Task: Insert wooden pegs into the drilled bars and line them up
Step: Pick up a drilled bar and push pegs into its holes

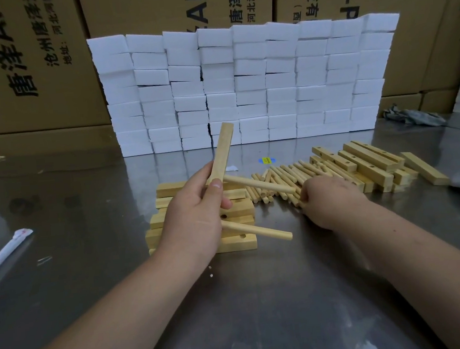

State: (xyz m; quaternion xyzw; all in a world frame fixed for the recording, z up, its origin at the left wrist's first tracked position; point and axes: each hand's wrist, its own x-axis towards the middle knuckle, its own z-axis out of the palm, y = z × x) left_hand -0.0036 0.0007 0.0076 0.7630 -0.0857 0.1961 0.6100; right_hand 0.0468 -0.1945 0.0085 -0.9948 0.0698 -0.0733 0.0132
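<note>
My left hand [196,213] grips the drilled bar [222,147], judged light and stiff, above the table [261,296] between its two rightward-projecting pegs [260,184]; my right hand [328,196] curls over the loose peg pile [281,171], grasp on one undeterminable.
</note>
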